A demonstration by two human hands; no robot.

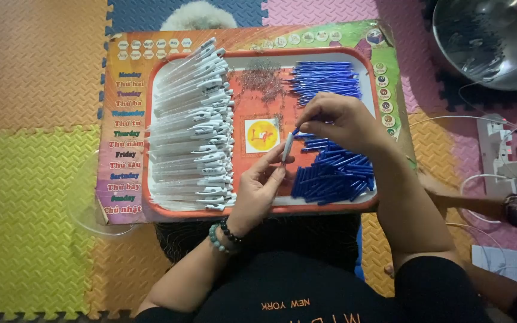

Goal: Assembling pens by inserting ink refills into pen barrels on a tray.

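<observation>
My left hand [259, 184] holds a white pen barrel [287, 147] upright by its lower end over the middle of an orange-rimmed tray [258, 54]. My right hand [336, 119] pinches a small blue pen part [295, 131] at the barrel's top end. Several white pen barrels [192, 125] lie stacked along the tray's left side. Blue pen parts [333, 173] are heaped at the tray's right, with another row of blue parts [327, 76] at the upper right. A scatter of tiny metal springs [262, 81] lies in the tray's upper middle.
The tray rests on a colourful printed board [124, 149] across my lap, over foam floor mats [31, 119]. A metal bowl [492, 39] stands at the upper right. A power strip with white cables [501, 143] lies at the right. Another person's arm [474, 203] reaches in at the right.
</observation>
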